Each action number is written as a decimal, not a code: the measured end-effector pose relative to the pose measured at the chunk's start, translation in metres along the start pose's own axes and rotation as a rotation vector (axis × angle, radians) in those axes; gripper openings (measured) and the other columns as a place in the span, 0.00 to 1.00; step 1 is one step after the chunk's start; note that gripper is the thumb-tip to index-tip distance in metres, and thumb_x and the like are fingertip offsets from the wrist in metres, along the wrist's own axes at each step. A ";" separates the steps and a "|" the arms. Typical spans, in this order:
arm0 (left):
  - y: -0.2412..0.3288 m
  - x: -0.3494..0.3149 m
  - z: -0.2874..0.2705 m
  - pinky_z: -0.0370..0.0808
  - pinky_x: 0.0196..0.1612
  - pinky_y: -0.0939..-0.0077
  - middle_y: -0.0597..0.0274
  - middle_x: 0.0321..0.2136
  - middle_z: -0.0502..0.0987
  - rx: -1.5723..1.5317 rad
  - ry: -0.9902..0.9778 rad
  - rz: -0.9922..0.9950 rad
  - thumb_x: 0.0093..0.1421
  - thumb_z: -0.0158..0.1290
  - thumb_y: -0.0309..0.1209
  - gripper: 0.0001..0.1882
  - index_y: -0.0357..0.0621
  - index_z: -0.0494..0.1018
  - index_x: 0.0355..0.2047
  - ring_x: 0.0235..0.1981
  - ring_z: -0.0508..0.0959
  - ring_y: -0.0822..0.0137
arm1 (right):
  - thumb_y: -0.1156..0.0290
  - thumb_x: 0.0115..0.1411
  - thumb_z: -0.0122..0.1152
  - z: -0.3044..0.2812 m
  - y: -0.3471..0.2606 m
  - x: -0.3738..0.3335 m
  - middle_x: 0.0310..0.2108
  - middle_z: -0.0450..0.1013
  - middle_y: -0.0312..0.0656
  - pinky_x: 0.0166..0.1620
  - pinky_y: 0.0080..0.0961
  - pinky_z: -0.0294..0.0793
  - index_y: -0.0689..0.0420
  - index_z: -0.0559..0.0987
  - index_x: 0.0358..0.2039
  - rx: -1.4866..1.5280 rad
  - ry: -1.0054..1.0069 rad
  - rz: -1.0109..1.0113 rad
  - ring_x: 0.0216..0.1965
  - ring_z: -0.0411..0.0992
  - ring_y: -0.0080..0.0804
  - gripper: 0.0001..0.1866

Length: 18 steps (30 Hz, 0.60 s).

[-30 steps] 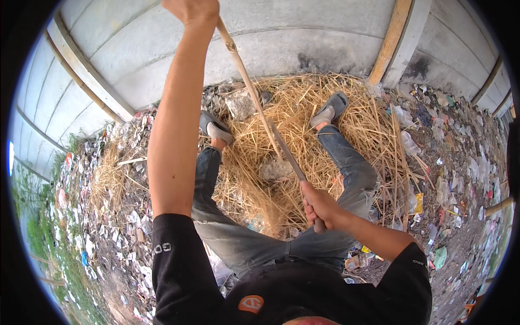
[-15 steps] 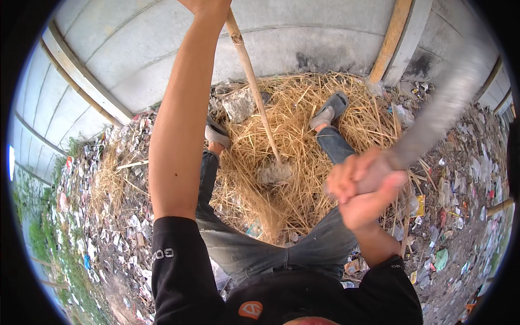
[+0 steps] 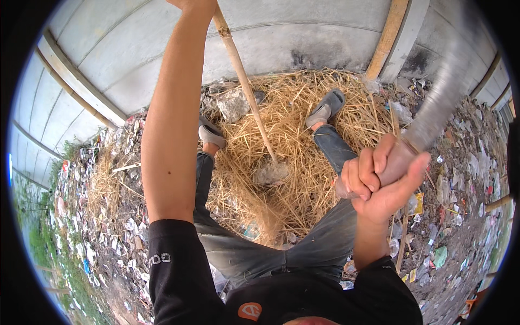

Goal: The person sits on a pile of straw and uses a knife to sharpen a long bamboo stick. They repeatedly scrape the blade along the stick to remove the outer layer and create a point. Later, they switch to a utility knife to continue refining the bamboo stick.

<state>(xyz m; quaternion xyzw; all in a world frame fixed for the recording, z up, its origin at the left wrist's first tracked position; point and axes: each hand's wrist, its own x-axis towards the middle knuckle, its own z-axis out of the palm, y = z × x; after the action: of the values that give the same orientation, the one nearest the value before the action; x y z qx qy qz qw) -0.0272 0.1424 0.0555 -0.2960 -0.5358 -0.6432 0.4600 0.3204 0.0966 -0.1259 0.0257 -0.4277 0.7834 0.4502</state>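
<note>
My right hand is closed round the wooden handle of a machete. Its long grey blade points up and away to the right, its far end blurred. My raised left arm reaches the top edge, where only part of my left hand shows and the fingers are cut off. A bamboo stick runs from that hand down to a rough stone between my legs. Loose dry straw and finer shavings lie around the stone.
A grey concrete panel wall rises beyond my feet, with a bamboo pole against it. Near my left sandal sits a pale rock. Litter covers the ground on both sides, and my right sandal rests on straw.
My right hand and the machete have moved right and slightly up, and hand and handle look sharper. My left hand and the stick's upper end have shifted a little to the left.
</note>
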 end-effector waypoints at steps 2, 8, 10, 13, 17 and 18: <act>-0.006 0.011 -0.008 0.65 0.35 0.48 0.37 0.19 0.71 0.033 0.003 0.024 0.63 0.53 0.50 0.30 0.30 0.69 0.19 0.25 0.71 0.43 | 0.31 0.66 0.44 0.026 0.034 -0.015 0.13 0.55 0.28 0.16 0.23 0.57 0.52 0.66 0.28 0.015 0.146 -0.115 0.10 0.54 0.21 0.33; -0.023 0.006 -0.002 0.66 0.39 0.44 0.32 0.24 0.74 0.109 -0.012 0.065 0.64 0.52 0.49 0.29 0.30 0.72 0.21 0.30 0.72 0.38 | 0.40 0.68 0.51 -0.077 0.136 -0.115 0.13 0.60 0.31 0.16 0.21 0.63 0.54 0.67 0.22 -0.352 0.213 1.063 0.11 0.59 0.19 0.30; -0.035 0.022 -0.016 0.66 0.39 0.44 0.33 0.24 0.73 0.149 0.068 0.120 0.64 0.52 0.49 0.29 0.30 0.72 0.21 0.29 0.72 0.38 | 0.39 0.68 0.51 -0.071 0.125 -0.104 0.13 0.61 0.30 0.16 0.21 0.64 0.54 0.68 0.24 -0.305 0.308 1.121 0.11 0.58 0.18 0.30; -0.031 0.003 -0.014 0.66 0.38 0.44 0.35 0.22 0.73 0.166 0.054 0.071 0.65 0.52 0.48 0.29 0.30 0.71 0.21 0.28 0.71 0.38 | 0.39 0.69 0.49 -0.048 0.110 -0.073 0.14 0.61 0.31 0.17 0.21 0.63 0.55 0.68 0.24 -0.398 0.315 0.909 0.11 0.58 0.18 0.30; 0.000 0.004 -0.017 0.66 0.37 0.45 0.37 0.21 0.72 0.118 -0.005 0.035 0.65 0.52 0.48 0.29 0.30 0.70 0.20 0.28 0.72 0.40 | 0.42 0.71 0.47 0.000 0.067 -0.036 0.14 0.60 0.31 0.17 0.20 0.60 0.57 0.67 0.26 -0.321 0.142 0.419 0.13 0.58 0.17 0.29; 0.001 0.003 -0.017 0.66 0.37 0.45 0.37 0.21 0.72 0.115 -0.008 0.056 0.65 0.52 0.48 0.29 0.30 0.70 0.20 0.28 0.72 0.39 | 0.46 0.72 0.48 0.006 0.064 -0.033 0.15 0.61 0.31 0.17 0.20 0.60 0.57 0.67 0.27 -0.287 0.088 0.283 0.14 0.58 0.16 0.27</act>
<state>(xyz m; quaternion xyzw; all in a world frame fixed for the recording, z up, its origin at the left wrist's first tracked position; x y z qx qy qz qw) -0.0251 0.1248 0.0541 -0.2864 -0.5652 -0.5972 0.4919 0.2917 0.0554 -0.1775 -0.1333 -0.5143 0.7702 0.3530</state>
